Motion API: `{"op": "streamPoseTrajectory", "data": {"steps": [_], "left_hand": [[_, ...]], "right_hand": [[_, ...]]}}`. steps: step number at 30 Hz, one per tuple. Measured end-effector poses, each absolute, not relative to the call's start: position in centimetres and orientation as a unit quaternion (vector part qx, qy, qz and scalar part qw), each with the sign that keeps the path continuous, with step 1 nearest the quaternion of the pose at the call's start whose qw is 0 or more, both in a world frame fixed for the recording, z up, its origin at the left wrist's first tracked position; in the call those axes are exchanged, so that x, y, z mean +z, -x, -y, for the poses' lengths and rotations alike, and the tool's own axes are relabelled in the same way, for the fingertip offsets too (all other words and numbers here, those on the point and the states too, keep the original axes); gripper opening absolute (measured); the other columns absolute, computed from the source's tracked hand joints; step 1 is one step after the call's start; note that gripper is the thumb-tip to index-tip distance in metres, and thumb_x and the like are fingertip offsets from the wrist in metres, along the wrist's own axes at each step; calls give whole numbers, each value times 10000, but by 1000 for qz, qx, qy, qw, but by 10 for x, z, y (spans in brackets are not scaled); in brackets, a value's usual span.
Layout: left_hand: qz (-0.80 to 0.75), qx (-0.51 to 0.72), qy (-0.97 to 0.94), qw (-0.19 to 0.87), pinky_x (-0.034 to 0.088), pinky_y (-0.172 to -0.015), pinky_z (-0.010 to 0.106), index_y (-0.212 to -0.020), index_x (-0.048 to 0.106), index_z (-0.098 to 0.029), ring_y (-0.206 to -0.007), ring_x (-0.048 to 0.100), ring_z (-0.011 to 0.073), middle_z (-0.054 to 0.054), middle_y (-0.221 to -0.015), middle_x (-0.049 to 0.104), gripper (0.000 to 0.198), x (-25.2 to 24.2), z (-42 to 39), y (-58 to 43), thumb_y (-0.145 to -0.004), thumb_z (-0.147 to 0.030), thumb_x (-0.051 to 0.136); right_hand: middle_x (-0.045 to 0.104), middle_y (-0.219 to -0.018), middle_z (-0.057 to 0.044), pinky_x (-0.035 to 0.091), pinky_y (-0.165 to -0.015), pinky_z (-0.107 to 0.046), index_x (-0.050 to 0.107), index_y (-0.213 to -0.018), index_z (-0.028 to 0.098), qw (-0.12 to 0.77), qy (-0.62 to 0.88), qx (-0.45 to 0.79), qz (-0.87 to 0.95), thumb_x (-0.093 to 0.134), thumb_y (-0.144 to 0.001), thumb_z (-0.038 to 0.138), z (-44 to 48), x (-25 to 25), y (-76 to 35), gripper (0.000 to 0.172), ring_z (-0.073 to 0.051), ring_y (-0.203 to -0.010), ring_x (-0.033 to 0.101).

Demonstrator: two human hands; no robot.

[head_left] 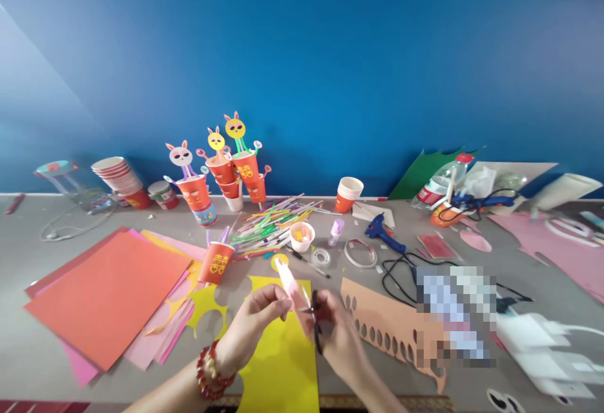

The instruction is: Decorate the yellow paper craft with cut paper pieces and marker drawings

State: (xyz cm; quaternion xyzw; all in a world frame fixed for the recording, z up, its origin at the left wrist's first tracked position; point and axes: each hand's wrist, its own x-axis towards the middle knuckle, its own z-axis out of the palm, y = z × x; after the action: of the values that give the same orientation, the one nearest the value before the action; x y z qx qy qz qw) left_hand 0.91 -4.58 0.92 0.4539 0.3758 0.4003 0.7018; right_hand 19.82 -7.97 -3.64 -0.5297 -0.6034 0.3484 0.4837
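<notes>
Thin pink paper, pinched lightly beside the scissors

The pink paper piece (287, 279) is held up between the two hands, above the yellow sheet (278, 369) on the tabletop (28, 230). The left hand (255, 315) has its thumb and forefinger pinched together on the paper's lower edge; the right hand (340, 331) has its fingers closed round the handles of the scissors (315, 312), whose blades look parted next to the paper.

The paper should weigh almost nothing, bend readily and crease or tear if squeezed or tugged. It is best taken by an edge, near the blades but clear of them, with a light, flat pinch. The scissors are probably stiffer and heavier, safest by their handle loops.
</notes>
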Motion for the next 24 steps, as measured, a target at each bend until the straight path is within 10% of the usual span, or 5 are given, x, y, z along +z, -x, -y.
{"op": "streamPoseTrajectory", "data": {"steps": [8, 13, 24], "left_hand": [[-399, 388, -459, 693, 391, -685, 235, -728, 614, -159, -674, 488, 121, -7, -673, 578, 310, 14, 46, -6, -787, -428, 756], [-389, 393, -442, 707, 413, -688, 228, -738, 624, -150, -665, 513, 110, -5, -680, 599, 338, 18, 46, -14, -743, -440, 799], [-386, 409, -420, 712, 445, -690, 222, -767, 651, -148, -664, 559, 98, 6, -737, 649, 292, 14, 46, -7, -754, -389, 814]], "right_hand": [[688, -896, -82, 568, -620, -333, 568, -942, 216, 614, 615, 75, 489, 775, -688, 381, 64, 23, -305, 367, -246, -725, 690], [704, -888, -123, 543, -727, -412, 570, -1015, 188, 488, 690, -176, 505, 643, -773, 386, 31, 25, -344, 321, -302, -769, 692], [572, -552, 19, 446, -506, -281, 611, -1019, 202, 358, 707, -21, 610, 525, -845, 664, 43, -19, -331, 501, -198, -481, 593]]}}
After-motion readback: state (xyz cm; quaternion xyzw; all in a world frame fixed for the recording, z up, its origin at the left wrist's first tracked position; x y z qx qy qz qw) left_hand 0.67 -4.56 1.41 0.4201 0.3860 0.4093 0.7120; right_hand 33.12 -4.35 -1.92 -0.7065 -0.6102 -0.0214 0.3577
